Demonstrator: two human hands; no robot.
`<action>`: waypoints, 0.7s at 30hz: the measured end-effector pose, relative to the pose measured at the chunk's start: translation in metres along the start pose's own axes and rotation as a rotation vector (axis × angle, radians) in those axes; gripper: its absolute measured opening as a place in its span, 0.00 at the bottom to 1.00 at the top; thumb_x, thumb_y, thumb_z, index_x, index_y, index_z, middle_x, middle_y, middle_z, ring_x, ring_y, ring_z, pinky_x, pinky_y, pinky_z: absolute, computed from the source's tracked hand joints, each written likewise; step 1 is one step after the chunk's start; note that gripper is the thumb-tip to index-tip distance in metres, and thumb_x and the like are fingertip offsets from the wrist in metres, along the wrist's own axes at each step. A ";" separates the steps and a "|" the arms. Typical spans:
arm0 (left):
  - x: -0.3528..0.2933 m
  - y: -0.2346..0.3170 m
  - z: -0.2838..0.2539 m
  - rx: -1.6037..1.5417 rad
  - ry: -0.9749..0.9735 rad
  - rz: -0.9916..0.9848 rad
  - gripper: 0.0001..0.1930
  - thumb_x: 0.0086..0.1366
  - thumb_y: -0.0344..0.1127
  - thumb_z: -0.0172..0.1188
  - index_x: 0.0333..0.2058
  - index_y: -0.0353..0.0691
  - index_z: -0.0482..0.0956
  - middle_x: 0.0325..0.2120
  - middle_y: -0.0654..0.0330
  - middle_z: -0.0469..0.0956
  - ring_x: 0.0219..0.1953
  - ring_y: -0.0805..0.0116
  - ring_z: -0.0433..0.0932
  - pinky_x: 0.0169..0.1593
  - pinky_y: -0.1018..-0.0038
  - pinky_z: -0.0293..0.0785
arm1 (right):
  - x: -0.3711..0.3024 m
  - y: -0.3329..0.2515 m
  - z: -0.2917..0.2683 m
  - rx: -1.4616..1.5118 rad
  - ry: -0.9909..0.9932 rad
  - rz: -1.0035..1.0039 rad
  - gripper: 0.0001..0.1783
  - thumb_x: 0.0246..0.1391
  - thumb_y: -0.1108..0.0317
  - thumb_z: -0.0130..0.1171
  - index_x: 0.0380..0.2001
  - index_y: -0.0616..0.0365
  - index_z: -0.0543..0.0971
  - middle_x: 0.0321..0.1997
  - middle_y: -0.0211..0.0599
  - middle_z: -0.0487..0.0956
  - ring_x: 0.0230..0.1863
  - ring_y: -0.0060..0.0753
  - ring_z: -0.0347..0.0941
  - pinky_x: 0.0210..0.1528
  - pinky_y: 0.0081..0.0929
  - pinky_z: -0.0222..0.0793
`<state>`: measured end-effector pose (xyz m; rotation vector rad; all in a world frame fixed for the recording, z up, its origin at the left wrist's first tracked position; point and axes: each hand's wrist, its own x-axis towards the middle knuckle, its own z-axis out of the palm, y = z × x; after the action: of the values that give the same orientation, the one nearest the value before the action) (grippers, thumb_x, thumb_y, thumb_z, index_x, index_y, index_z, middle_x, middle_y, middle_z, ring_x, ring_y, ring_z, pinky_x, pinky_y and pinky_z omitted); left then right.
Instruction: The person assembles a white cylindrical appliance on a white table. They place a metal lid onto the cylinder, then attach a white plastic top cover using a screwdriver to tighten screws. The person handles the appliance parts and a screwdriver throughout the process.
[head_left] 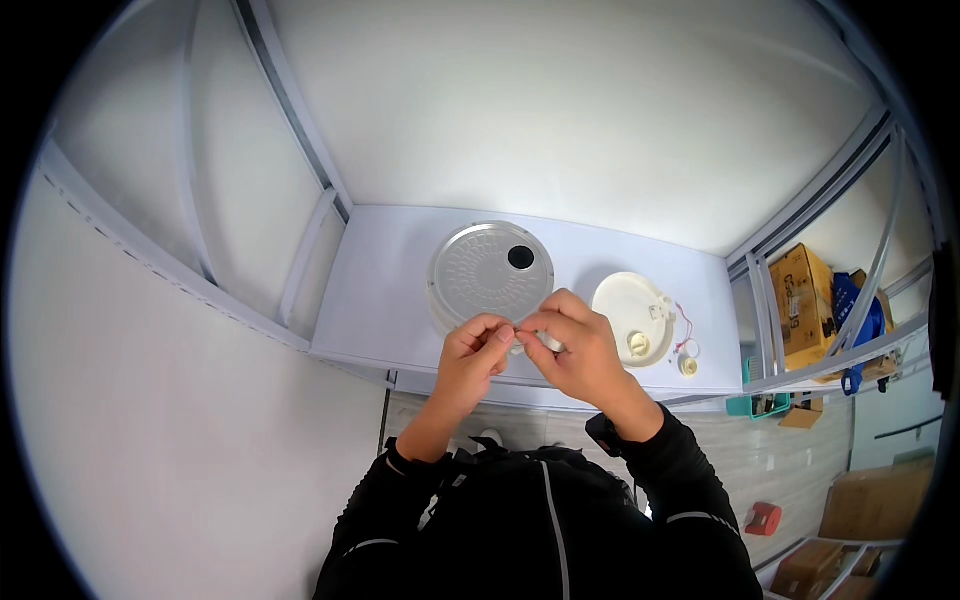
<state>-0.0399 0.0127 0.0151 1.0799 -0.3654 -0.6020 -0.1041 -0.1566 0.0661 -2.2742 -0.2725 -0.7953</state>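
Observation:
My left hand [473, 357] and my right hand [580, 345] meet over the front edge of a white table [390, 290], fingertips pinched together. What lies between the fingertips is too small to make out. A small white piece [550, 343] shows under the curled fingers of my right hand, most of it hidden. Just beyond my hands lies a large round grey metal disc [475, 280] with a ring pattern and a black circular spot [521, 258]. To the right sits a shallow cream round shell [612, 296] holding a small round cream part [639, 343].
Beside the shell, thin red and white wires [687, 325] run near a small cream spool-like part [688, 367]. Metal frame posts [320, 180] flank the table, with a wall behind. Cardboard boxes [800, 305] and a green bin [765, 404] stand right; a red object [764, 519] is on the floor.

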 end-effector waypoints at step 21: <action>-0.008 -0.019 -0.018 0.341 -0.032 0.239 0.06 0.69 0.25 0.66 0.44 0.34 0.84 0.21 0.75 0.65 0.24 0.85 0.59 0.30 0.81 0.59 | 0.003 -0.012 -0.057 0.809 0.616 0.029 0.05 0.70 0.71 0.49 0.46 0.58 0.68 0.37 0.39 0.71 0.30 0.33 0.71 0.31 0.35 0.73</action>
<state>-0.0414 0.0240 -0.0097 1.3290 -0.6313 -0.3496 -0.1330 -0.1866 0.1071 -1.2158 -0.2137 -1.0804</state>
